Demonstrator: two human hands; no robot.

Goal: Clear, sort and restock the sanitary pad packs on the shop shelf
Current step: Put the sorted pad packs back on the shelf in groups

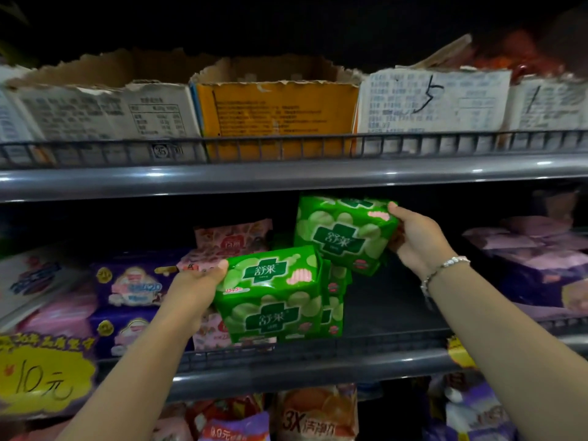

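— What is happening at the shop shelf (302, 370)?

— The left hand (194, 291) is gripping the left edge of a green pad pack (270, 297), standing at the shelf front just at 6 o'clock of centre.

— And the other hand?

— The right hand (416, 240) is holding a second green pack (343, 233) raised and tilted at 2 o'clock of the first, fingers curling around its right end, a bracelet (445, 268) showing at the wrist.

— What is lying nearby?

— Purple packs (133, 288) are sitting at 9 o'clock, pink packs (232, 240) behind.
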